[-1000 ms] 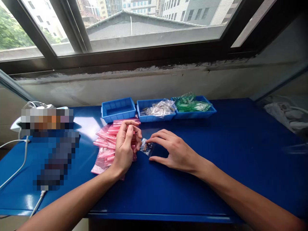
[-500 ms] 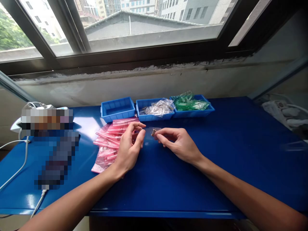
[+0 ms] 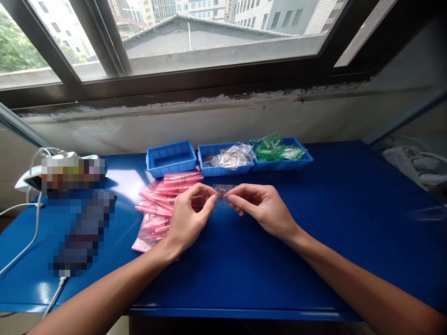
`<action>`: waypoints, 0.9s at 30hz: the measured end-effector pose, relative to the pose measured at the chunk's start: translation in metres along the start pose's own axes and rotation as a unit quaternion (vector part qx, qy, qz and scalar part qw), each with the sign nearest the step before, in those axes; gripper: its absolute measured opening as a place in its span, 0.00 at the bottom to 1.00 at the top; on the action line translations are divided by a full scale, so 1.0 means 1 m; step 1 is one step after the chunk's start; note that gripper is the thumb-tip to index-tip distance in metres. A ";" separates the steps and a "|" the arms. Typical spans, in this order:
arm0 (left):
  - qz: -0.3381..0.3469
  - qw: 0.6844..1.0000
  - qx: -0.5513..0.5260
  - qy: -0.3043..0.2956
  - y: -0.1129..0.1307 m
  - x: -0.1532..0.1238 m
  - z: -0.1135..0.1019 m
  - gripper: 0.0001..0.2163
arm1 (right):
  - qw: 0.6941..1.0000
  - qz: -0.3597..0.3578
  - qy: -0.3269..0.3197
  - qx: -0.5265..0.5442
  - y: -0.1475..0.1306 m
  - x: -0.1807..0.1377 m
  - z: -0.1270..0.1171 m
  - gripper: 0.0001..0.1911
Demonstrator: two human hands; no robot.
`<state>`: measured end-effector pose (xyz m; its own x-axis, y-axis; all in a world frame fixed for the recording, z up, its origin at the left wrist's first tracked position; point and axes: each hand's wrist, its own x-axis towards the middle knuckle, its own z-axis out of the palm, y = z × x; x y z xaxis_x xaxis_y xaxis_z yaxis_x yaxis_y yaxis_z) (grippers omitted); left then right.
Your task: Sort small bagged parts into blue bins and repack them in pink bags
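Note:
Between my two hands is a small clear plastic bag with a few little metal pieces in it; their exact kind is too small to tell. My left hand pinches the bag's left side between thumb and forefinger. From the other side, my right hand pinches it, fingertips close to the metal pieces. Just left of and partly behind my left hand lies a heap of pink plastic bags with dark print.
Along the back stand three blue bins: an empty one, one with clear bags and one with green bags. At left lie a blurred dark object and a white cable on the blue table.
My left hand has moved slightly right and closed its thumb and forefinger on the clear bag's left side. My right hand still holds the bag, now slightly turned.

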<state>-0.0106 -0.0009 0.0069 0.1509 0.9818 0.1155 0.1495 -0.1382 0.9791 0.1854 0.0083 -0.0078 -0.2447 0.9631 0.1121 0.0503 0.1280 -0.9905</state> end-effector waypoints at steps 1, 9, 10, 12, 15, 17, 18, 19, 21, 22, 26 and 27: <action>0.000 1.000 -0.004 0.001 0.000 0.000 0.000 0.08 | 1.000 0.000 -0.002 -0.002 0.000 0.000 0.000 0.11; -0.001 1.000 -0.004 -0.002 0.002 -0.003 0.000 0.09 | 0.996 -0.044 0.038 -0.066 -0.004 -0.003 0.001 0.10; -0.001 1.000 -0.008 -0.005 0.001 -0.003 0.000 0.09 | 0.996 -0.045 0.037 -0.062 -0.004 -0.004 0.002 0.10; 0.004 1.000 -0.020 -0.007 -0.001 -0.003 0.000 0.09 | 0.996 -0.056 0.037 -0.053 -0.003 -0.006 0.003 0.10; 0.031 0.998 -0.045 0.009 -0.005 -0.004 0.001 0.06 | 0.989 -0.109 0.060 -0.084 -0.003 -0.009 0.005 0.09; 0.056 0.997 -0.053 0.023 -0.006 -0.004 0.001 0.05 | 0.980 -0.142 0.076 -0.120 -0.004 -0.010 0.006 0.13; 0.067 0.996 -0.053 0.027 -0.006 -0.005 0.001 0.05 | 0.976 -0.151 0.080 -0.133 -0.004 -0.011 0.006 0.14; 0.075 0.995 -0.051 0.030 -0.006 -0.005 0.000 0.05 | 0.974 -0.158 0.082 -0.141 -0.005 -0.011 0.006 0.15; 0.081 0.995 -0.044 0.034 -0.006 -0.006 0.000 0.05 | 0.971 -0.167 0.083 -0.148 -0.006 -0.011 0.006 0.16; 0.081 0.995 -0.042 0.035 -0.005 -0.006 0.000 0.05 | 0.971 -0.169 0.085 -0.150 -0.006 -0.011 0.006 0.16; 0.075 0.996 -0.037 0.036 -0.005 -0.006 0.001 0.05 | 0.967 -0.175 0.092 -0.157 -0.008 -0.012 0.006 0.15; 0.072 0.996 -0.036 0.037 -0.005 -0.006 0.001 0.05 | 0.966 -0.177 0.096 -0.160 -0.009 -0.012 0.005 0.14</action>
<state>-0.0113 -0.0059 0.0011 0.0937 0.9597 0.2649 0.0610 -0.2712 0.9606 0.1827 -0.0057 -0.0006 -0.1185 0.8677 0.4828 0.3008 0.4948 -0.8153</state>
